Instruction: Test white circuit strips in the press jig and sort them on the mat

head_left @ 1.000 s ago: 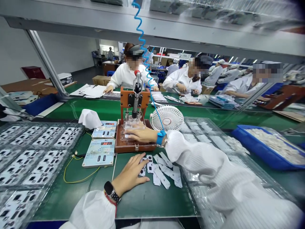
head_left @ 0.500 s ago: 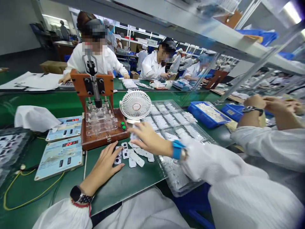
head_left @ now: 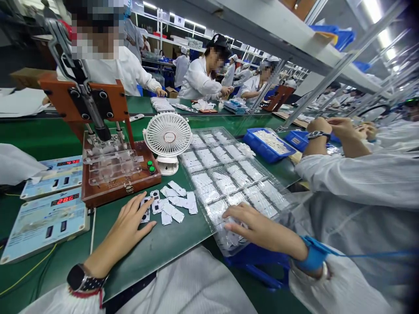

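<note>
My left hand lies flat and open on the green mat, its fingertips on the left end of a scatter of several small white circuit pieces. My right hand, with a blue wrist strap, rests on the near end of a clear plastic tray of white pieces; its fingers are curled down on a compartment, and I cannot make out whether they hold a piece. A brown press fixture with a clear top plate stands behind my left hand.
A small white fan stands between fixture and tray. Two digital meter boxes sit at left. Blue bins lie beyond the tray. A co-worker's arms reach in at right; other workers sit across the bench.
My right hand left the fixture, passed over the loose pieces and came down on the clear tray at right. My view swung right. The left hand stayed on the pieces.
</note>
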Demonstrator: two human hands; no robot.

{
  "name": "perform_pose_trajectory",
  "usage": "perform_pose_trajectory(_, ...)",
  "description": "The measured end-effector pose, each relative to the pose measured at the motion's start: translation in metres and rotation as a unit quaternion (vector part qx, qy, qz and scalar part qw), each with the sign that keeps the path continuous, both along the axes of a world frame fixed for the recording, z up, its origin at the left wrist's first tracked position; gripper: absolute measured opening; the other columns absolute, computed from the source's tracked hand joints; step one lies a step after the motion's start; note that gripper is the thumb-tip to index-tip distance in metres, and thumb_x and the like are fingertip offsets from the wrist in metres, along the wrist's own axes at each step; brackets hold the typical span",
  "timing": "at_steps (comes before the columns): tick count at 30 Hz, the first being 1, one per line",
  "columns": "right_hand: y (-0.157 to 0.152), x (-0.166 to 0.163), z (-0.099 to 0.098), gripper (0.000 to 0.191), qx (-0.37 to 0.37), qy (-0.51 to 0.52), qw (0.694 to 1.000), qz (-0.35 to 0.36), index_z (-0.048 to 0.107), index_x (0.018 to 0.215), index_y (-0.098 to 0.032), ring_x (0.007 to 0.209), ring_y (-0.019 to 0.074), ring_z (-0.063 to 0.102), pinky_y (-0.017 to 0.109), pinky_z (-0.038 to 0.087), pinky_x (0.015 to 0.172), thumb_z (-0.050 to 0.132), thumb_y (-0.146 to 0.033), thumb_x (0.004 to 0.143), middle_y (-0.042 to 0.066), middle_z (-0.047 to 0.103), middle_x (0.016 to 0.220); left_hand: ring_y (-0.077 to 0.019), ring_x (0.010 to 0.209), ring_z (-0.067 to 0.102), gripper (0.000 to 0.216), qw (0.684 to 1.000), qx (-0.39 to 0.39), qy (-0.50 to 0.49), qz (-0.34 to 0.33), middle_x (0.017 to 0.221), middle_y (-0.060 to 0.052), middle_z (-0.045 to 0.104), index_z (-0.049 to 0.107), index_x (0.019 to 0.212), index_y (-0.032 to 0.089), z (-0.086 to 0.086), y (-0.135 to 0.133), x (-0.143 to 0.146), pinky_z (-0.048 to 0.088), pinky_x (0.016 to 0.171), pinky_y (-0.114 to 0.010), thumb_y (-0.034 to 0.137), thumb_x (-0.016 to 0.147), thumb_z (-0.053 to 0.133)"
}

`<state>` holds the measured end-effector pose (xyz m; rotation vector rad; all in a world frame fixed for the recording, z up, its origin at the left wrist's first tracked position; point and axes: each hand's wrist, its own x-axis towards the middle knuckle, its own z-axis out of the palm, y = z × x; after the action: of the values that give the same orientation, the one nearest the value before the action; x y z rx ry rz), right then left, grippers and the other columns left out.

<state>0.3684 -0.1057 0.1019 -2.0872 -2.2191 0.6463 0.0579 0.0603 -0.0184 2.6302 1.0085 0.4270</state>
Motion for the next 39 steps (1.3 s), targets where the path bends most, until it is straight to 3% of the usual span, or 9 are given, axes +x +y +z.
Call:
perform_pose_trajectory(4,0.006,0.002,0.0,0.038,-0.058,0.009,0.998,0.015,0.064,0.1,-0.021,0.085,0.0224,0.06,0.037,0.05,0.076,0.039,-0.049,0.095,0.007,0.065,0.093,-0.031,0.132,0.035,0.05,1.0,0.006,-0.011,0.005,0.146,-0.011,0.036,0.041,0.137,0.024,-0.002,0.0,-0.001,0.037,0.102,-0.048,0.048,0.093,0.04)
perform_pose_trajectory(11,0.007,-0.002,-0.005,0.041,-0.023,0.023,0.999,0.002,0.066,0.09,-0.021,0.069,0.0191,0.06,0.031,0.048,0.064,0.037,-0.049,0.095,0.006,0.062,0.078,-0.0319,0.133,0.034,0.051,1.0,-0.014,0.001,0.003,0.147,-0.01,0.035,0.04,0.138,0.025,0.001,0.0,-0.001,0.037,0.102,-0.049,0.049,0.093,0.04)
perform_pose_trajectory(16,0.024,-0.01,0.003,0.045,-0.106,-0.028,0.993,-0.034,0.062,0.086,-0.015,0.07,0.0204,0.058,0.031,0.044,0.062,0.03,-0.045,0.097,0.008,0.061,0.077,-0.0328,0.133,0.034,0.051,1.0,-0.015,0.004,0.008,0.147,-0.011,0.035,0.039,0.139,0.026,-0.001,0.001,-0.001,0.036,0.102,-0.05,0.049,0.093,0.041)
perform_pose_trajectory(22,0.045,0.004,0.011,0.054,-0.188,0.062,0.98,0.016,0.064,0.094,-0.014,0.078,0.0213,0.058,0.033,0.044,0.07,0.029,-0.055,0.094,0.01,0.064,0.089,-0.0308,0.133,0.034,0.051,1.0,-0.012,0.004,0.006,0.146,-0.011,0.038,0.039,0.139,0.026,-0.003,0.002,-0.002,0.036,0.103,-0.049,0.049,0.094,0.039)
perform_pose_trajectory(25,0.045,0.007,0.014,0.054,-0.168,0.087,0.982,-0.001,0.064,0.102,-0.014,0.085,0.0223,0.058,0.034,0.045,0.073,0.034,-0.058,0.092,0.01,0.063,0.097,-0.0317,0.133,0.034,0.052,1.0,-0.007,0.001,0.007,0.146,-0.01,0.038,0.038,0.139,0.026,-0.005,0.002,-0.002,0.037,0.101,-0.05,0.051,0.094,0.038)
perform_pose_trajectory(28,0.04,0.006,0.012,0.053,-0.097,0.058,0.994,-0.014,0.061,0.113,-0.016,0.097,0.0265,0.053,0.039,0.044,0.08,0.044,-0.06,0.088,0.012,0.058,0.11,-0.0322,0.132,0.034,0.052,1.0,0.002,-0.006,0.006,0.145,-0.011,0.038,0.039,0.139,0.026,-0.007,0.003,-0.003,0.037,0.101,-0.05,0.052,0.094,0.037)
perform_pose_trajectory(33,0.032,0.006,-0.002,0.022,-0.047,-0.012,0.996,0.072,0.062,0.109,-0.017,0.101,0.0282,0.05,0.044,0.043,0.084,0.049,-0.019,0.09,0.01,0.06,0.108,-0.0325,0.132,0.035,0.052,1.0,-0.002,-0.006,0.004,0.145,-0.011,0.038,0.039,0.139,0.026,-0.008,0.003,-0.002,0.037,0.1,-0.05,0.051,0.094,0.038)
perform_pose_trajectory(36,0.031,0.009,-0.009,0.033,-0.071,-0.015,0.994,0.086,0.06,0.112,-0.018,0.101,0.0269,0.052,0.041,0.044,0.082,0.059,-0.007,0.08,0.009,0.059,0.109,-0.0321,0.132,0.035,0.052,1.0,-0.001,-0.012,0.005,0.145,-0.011,0.039,0.039,0.139,0.026,-0.007,0.003,-0.002,0.037,0.101,-0.05,0.052,0.094,0.038)
perform_pose_trajectory(39,0.029,0.009,-0.01,0.048,-0.096,-0.042,0.992,0.067,0.057,0.115,-0.018,0.097,0.0262,0.054,0.038,0.046,0.078,0.071,-0.007,0.07,0.009,0.057,0.107,-0.0321,0.132,0.034,0.052,1.0,-0.009,-0.009,0.004,0.145,-0.011,0.038,0.039,0.139,0.025,-0.004,0.002,-0.001,0.036,0.102,-0.05,0.051,0.094,0.038)
